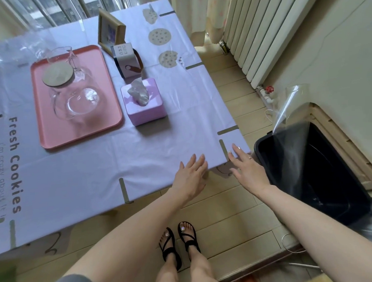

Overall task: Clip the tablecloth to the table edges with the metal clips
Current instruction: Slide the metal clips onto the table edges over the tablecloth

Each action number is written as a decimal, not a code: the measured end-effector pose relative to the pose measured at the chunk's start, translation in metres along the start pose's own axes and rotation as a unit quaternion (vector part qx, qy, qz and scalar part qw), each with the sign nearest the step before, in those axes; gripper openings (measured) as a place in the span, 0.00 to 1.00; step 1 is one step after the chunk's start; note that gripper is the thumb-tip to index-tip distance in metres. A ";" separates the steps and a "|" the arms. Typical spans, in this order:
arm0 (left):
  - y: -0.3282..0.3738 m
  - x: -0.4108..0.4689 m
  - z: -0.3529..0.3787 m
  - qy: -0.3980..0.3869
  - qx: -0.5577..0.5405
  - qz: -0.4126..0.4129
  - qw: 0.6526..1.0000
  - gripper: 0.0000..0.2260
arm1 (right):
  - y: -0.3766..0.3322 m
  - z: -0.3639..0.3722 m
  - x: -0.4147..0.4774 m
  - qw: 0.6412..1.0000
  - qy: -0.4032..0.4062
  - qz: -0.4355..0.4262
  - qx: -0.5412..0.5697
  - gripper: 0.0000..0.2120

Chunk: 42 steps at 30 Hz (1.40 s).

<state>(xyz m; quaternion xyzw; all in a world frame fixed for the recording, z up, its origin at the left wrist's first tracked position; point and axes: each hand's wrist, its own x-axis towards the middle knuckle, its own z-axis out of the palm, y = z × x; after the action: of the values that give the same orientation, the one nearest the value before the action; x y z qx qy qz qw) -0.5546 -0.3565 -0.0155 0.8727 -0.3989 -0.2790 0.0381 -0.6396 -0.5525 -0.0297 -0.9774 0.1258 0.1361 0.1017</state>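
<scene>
A lilac tablecloth (159,146) with cookie prints and "Fresh Cookies" lettering covers the table. Several thin metal clips grip its edges, among them one on the near edge (124,191), one at the near right corner (223,148) and one on the right edge (227,130). My left hand (191,175) lies flat with straight fingers on the cloth at the near edge. My right hand (246,166) rests on the near right corner with straight fingers, just right of the corner clip. Neither hand holds anything.
A pink tray (45,136) carries a glass jug (73,97) with a wooden lid. A lilac tissue box (144,102), a small box (127,61) and a picture frame (109,30) stand behind. A black bin (313,172) stands on the floor at right, near a radiator (261,27).
</scene>
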 end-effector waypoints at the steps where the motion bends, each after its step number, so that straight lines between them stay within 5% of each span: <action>1: 0.000 0.000 -0.001 -0.003 -0.001 0.000 1.000 0.29 | 0.000 0.000 0.001 1.000 -0.003 0.003 -0.006 0.26; 7: -0.011 -0.012 -0.002 0.005 -0.045 -0.021 0.999 0.29 | -0.011 -0.009 0.014 0.998 -0.001 0.020 -0.067 0.31; 15: -0.079 -0.094 0.030 0.129 -0.038 -0.253 0.958 0.35 | -0.013 -0.015 0.031 0.990 -0.024 -0.014 -0.142 0.32; 18: -0.103 -0.113 0.034 0.120 -0.045 -0.320 0.939 0.35 | -0.019 -0.020 0.030 0.989 -0.029 -0.008 -0.148 0.32; 23: -0.125 -0.131 0.037 0.082 -0.055 -0.320 0.942 0.34 | -0.035 -0.022 0.031 0.986 -0.001 -0.014 -0.166 0.32; 28: -0.125 -0.140 0.036 0.072 -0.035 -0.295 0.952 0.34 | -0.100 -0.005 0.023 0.977 0.032 -0.185 -0.098 0.32; 32: -0.125 -0.149 0.037 0.021 0.006 -0.275 0.961 0.35 | -0.174 0.007 0.015 0.962 -0.042 -0.269 -0.009 0.32; 42: -0.150 -0.147 0.031 0.007 -0.026 -0.261 0.965 0.38 | -0.272 0.033 0.022 0.956 -0.133 -0.250 -0.072 0.37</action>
<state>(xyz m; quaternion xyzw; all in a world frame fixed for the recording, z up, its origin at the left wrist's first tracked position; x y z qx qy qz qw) -0.5469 -0.1442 -0.0172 0.9471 -0.1499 -0.2834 -0.0105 -0.5527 -0.2920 -0.0225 -0.9554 -0.1472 0.2440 0.0772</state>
